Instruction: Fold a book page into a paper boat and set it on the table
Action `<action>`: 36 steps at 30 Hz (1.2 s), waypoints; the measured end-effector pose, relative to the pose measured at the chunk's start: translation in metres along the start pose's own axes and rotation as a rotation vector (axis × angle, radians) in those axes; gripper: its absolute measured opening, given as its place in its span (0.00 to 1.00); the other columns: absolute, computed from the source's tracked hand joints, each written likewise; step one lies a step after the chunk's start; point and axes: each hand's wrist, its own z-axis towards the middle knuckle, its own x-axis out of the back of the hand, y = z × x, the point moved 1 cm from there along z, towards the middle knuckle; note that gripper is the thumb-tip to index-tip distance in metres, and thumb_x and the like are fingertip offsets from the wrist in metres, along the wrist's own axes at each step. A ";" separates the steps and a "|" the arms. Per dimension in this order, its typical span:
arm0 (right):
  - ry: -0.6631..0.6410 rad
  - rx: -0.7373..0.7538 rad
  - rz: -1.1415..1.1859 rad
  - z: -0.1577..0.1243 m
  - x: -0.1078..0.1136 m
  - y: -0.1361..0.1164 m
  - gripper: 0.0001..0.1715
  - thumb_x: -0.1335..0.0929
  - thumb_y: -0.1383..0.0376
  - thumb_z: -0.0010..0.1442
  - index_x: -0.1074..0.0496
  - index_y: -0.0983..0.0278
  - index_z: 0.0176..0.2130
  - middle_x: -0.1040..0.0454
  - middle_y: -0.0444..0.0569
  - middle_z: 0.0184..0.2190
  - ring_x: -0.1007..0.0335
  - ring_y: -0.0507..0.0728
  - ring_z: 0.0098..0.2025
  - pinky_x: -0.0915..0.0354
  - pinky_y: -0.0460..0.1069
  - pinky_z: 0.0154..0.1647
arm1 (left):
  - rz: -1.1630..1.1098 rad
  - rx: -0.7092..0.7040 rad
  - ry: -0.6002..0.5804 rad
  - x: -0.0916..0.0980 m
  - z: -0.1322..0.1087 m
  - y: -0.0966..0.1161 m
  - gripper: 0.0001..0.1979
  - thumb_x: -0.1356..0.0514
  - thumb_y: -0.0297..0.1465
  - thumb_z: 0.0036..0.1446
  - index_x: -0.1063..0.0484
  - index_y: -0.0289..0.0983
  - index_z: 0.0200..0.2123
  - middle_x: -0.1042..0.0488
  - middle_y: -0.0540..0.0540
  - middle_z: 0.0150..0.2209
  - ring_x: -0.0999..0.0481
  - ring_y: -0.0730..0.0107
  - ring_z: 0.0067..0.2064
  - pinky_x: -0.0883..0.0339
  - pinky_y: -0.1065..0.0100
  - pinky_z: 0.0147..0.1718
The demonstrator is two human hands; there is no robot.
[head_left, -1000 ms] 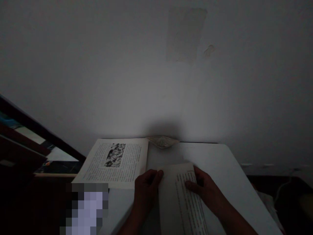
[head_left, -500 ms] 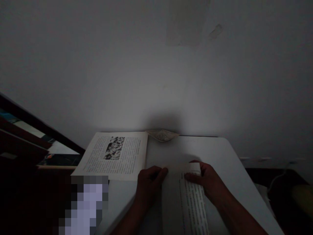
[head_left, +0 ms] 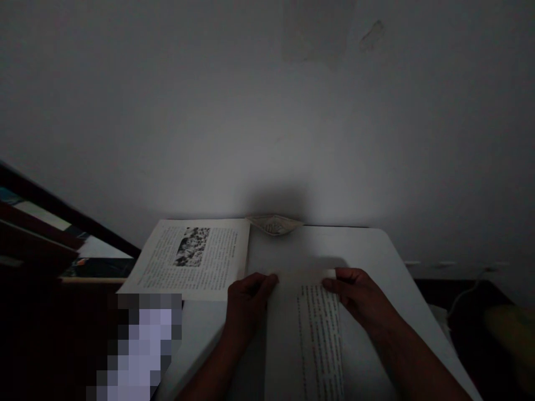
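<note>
A printed sheet of paper (head_left: 288, 334) is held up over the near part of the white table, its lower end running out of the picture. My left hand (head_left: 249, 303) pinches its upper left corner between thumb and fingers. At the upper right corner, my right hand (head_left: 355, 292) grips the sheet with the thumb on the printed side and the fingers behind. Beyond the hands, a folded paper boat (head_left: 273, 224) sits at the table's back edge. Several printed sheets or a booklet (head_left: 225, 256) with a dark picture lie to the left.
The white table (head_left: 368, 250) stands against a grey wall (head_left: 267, 111). Dark shelving (head_left: 37, 239) with a slanted bar is at the left. A blurred-out patch (head_left: 142, 345) covers the lower left. A pale cable (head_left: 468, 303) hangs at the right.
The sheet's right edge was curled over at the top and now lies flatter. My right hand's fingers have shifted on that corner. The whole view has moved slightly.
</note>
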 end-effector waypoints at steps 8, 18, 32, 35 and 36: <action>0.002 0.043 -0.155 0.001 0.009 -0.002 0.12 0.26 0.60 0.46 0.24 0.65 0.20 0.26 0.45 0.18 0.34 0.50 0.22 0.40 0.46 0.26 | -0.114 0.055 0.002 0.000 0.004 -0.005 0.20 0.40 0.43 0.49 0.34 0.34 0.16 0.42 0.54 0.16 0.43 0.78 0.21 0.48 0.75 0.19; 0.006 0.107 -0.268 -0.002 0.010 -0.008 0.10 0.27 0.59 0.49 0.22 0.65 0.25 0.24 0.46 0.21 0.32 0.51 0.23 0.38 0.47 0.27 | -0.123 0.027 0.001 0.000 0.005 -0.007 0.20 0.40 0.42 0.49 0.35 0.34 0.16 0.43 0.55 0.16 0.45 0.79 0.20 0.50 0.75 0.19; 0.115 0.236 -0.092 0.004 0.009 0.008 0.16 0.29 0.59 0.52 0.29 0.65 0.20 0.35 0.40 0.17 0.41 0.49 0.22 0.46 0.47 0.26 | -0.088 0.004 0.044 0.000 0.002 0.000 0.18 0.41 0.40 0.50 0.36 0.35 0.16 0.44 0.55 0.16 0.45 0.78 0.21 0.50 0.75 0.19; 0.177 0.240 -0.080 0.005 0.009 0.011 0.15 0.28 0.58 0.50 0.28 0.65 0.20 0.35 0.40 0.16 0.41 0.50 0.21 0.45 0.48 0.25 | -0.084 0.011 0.038 -0.001 0.002 -0.001 0.18 0.41 0.40 0.50 0.35 0.35 0.16 0.43 0.54 0.16 0.45 0.78 0.21 0.50 0.75 0.19; 0.210 0.248 -0.094 0.005 0.010 0.012 0.15 0.28 0.58 0.49 0.28 0.64 0.20 0.35 0.41 0.16 0.41 0.50 0.20 0.44 0.48 0.25 | -0.079 0.009 0.029 -0.001 0.003 -0.001 0.18 0.41 0.40 0.50 0.35 0.35 0.16 0.43 0.54 0.16 0.44 0.78 0.21 0.49 0.75 0.19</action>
